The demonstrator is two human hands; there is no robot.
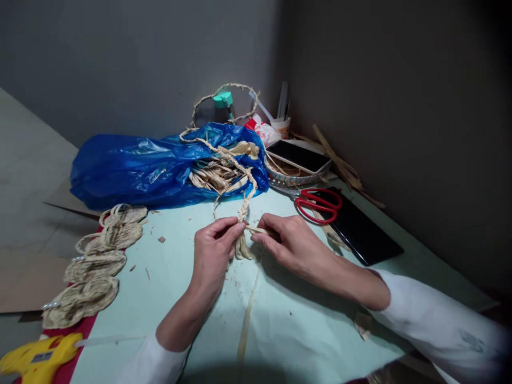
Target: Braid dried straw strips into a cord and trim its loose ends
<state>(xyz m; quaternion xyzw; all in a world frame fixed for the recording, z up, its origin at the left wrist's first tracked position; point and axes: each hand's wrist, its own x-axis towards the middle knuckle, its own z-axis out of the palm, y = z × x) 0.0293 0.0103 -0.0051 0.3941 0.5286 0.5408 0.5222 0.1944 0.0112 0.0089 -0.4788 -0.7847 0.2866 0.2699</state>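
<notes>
A braid of pale dried husk strips (248,194) runs from the blue bag down to my hands, its loose ends hanging below my fingers. My left hand (216,245) pinches the braid near its lower end between thumb and forefinger. Just to the right, my right hand (290,242) is closed on one husk strip (256,229) and draws it out sideways from the braid. A single long flat strip (248,314) lies on the table below both hands.
Behind the hands lies a blue plastic bag (128,165) of dried husks. Red-handled scissors (320,205) rest on a black tablet-like slab (364,229); a phone (299,154) sits on a basket. At left are coiled woven pieces (96,266) and a yellow glue gun (42,357).
</notes>
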